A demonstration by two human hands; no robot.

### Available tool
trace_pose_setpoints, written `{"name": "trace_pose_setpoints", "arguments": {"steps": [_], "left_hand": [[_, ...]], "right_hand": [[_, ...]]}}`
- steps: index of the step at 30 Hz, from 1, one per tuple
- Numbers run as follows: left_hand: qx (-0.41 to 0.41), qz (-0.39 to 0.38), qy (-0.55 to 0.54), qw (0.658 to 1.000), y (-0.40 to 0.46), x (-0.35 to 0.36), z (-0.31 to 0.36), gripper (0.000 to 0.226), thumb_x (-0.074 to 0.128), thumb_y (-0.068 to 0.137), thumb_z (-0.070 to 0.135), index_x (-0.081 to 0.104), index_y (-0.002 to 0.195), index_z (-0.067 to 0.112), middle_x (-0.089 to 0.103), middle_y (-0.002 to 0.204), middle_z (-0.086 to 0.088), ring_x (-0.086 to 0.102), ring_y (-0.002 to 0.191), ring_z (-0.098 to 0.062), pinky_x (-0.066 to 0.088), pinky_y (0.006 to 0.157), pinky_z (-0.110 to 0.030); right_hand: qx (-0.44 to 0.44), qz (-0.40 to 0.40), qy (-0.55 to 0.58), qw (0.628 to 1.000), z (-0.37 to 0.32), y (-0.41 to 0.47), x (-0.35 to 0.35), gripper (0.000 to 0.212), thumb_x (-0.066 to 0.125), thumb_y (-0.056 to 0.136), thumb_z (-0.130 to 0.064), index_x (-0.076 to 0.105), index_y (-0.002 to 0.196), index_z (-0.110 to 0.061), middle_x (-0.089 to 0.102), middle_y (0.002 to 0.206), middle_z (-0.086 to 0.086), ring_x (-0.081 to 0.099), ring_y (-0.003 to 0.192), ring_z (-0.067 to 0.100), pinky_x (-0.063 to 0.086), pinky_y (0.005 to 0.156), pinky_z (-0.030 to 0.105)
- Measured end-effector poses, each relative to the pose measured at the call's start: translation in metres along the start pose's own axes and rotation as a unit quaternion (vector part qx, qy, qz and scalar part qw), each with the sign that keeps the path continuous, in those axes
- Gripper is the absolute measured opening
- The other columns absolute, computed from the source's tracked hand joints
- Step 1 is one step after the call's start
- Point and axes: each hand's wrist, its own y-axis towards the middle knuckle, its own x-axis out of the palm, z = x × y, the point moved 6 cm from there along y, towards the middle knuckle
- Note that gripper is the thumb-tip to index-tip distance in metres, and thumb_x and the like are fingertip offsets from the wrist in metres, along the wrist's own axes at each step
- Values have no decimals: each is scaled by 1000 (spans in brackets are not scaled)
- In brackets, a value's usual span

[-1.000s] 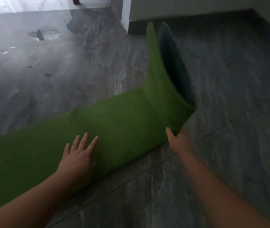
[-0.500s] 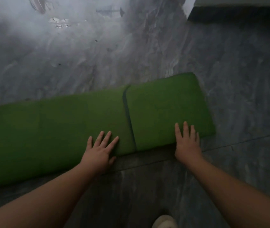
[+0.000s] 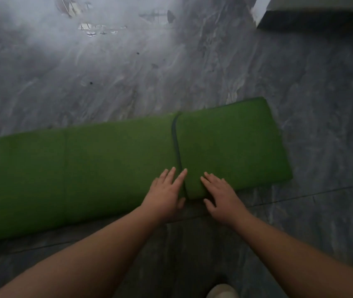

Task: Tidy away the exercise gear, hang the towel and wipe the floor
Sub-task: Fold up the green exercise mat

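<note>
Right now we have the green exercise mat [image 3: 117,173] lying flat on the grey marbled floor [image 3: 192,72], stretched crosswise in front of us and running out of view at the left. Its right end is folded back over itself, so a doubled flap [image 3: 231,147] lies on top of the mat, with a dark seam where the flap's edge meets the single layer. The flap's far corner is rounded and its near edge sits close to a thin tile joint in the floor. Our left hand [image 3: 167,194] rests palm down on the single layer just left of that seam, fingers straight and slightly spread, holding nothing. Our right hand [image 3: 219,195] lies palm down on the near left corner of the folded flap, fingers extended and pointing up and to the left, the thumb off the mat's near edge; it grips nothing either. The two hands sit close together, one on each side of the seam, and both bare forearms reach in from the bottom. Beyond the mat the floor shows pale glare and a few small dark specks. A white wall corner with a dark baseboard [image 3: 313,20] stands at the upper right. At the bottom edge the toe of a light shoe [image 3: 222,291] peeks in.
</note>
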Motion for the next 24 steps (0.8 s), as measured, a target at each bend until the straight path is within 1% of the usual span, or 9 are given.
{"name": "trace_pose_setpoints", "arguments": {"steps": [2, 3, 6, 10, 14, 16, 18, 20, 24], "left_hand": [[-23, 8, -142, 990, 14, 2, 17, 88, 60, 93, 30, 0, 158, 25, 9, 165, -11, 11, 151, -28, 16, 123, -40], [-51, 24, -201, 978, 21, 2, 21, 87, 62, 92, 26, 6, 158, 18, 16, 164, -12, 16, 150, -28, 17, 122, -37], [-140, 100, -296, 940, 28, 0, 26, 79, 63, 90, 17, 20, 156, 10, 32, 159, -10, 29, 146, -24, 23, 121, -36], [-166, 147, -403, 888, 34, -2, 30, 73, 64, 87, 9, 33, 152, 18, 42, 153, -3, 41, 139, -19, 31, 118, -36], [-217, 182, -544, 790, 45, -9, 15, 58, 65, 87, -2, 47, 140, 13, 59, 128, -4, 56, 116, -18, 44, 103, -32], [-256, 183, -562, 765, 50, -12, 4, 45, 68, 89, 3, 54, 131, 10, 64, 113, -4, 61, 102, -19, 49, 97, -33], [-293, 149, -522, 787, 56, -12, -2, 27, 71, 90, 19, 60, 113, 12, 67, 101, -5, 66, 89, -23, 57, 89, -43], [-331, 100, -458, 819, 58, -11, -4, 23, 69, 90, 35, 61, 97, 14, 65, 88, -5, 67, 78, -25, 61, 78, -44], [-329, 106, -436, 831, 62, -13, -8, 23, 69, 90, 37, 65, 95, 15, 67, 90, -2, 66, 88, -25, 53, 79, -34]], "right_hand": [[13, 58, -1, 998, 14, -4, -7, 64, 60, 84, -34, 47, 146, -22, 37, 158, 3, 34, 145, 25, 33, 115, 48], [26, 81, -22, 996, 17, -7, -8, 62, 60, 83, -37, 50, 143, -24, 41, 155, 4, 38, 143, 26, 34, 114, 48], [64, 112, -61, 990, 15, -15, -7, 62, 54, 82, -47, 49, 142, -32, 40, 156, 1, 33, 145, 23, 25, 115, 57], [75, 142, -53, 986, 19, -17, -16, 57, 45, 84, -52, 50, 138, -33, 40, 155, 1, 32, 145, 23, 25, 112, 65], [84, 66, -43, 993, 26, -13, -10, 55, 51, 89, -47, 45, 142, -36, 31, 160, -1, 21, 150, 21, 18, 117, 61], [71, 51, -59, 994, 25, -13, -4, 59, 63, 84, -40, 48, 140, -36, 37, 157, 0, 28, 148, 22, 24, 114, 63], [68, 52, -77, 993, 26, -14, -3, 63, 74, 75, -36, 52, 134, -36, 47, 151, 1, 40, 141, 24, 35, 106, 64], [68, 68, -82, 992, 28, -15, -5, 61, 73, 74, -35, 53, 132, -36, 50, 148, 1, 43, 139, 23, 38, 104, 63], [62, 131, -73, 987, 24, -17, -14, 49, 54, 80, -40, 56, 128, -32, 50, 147, 0, 42, 139, 23, 35, 104, 63]]}}
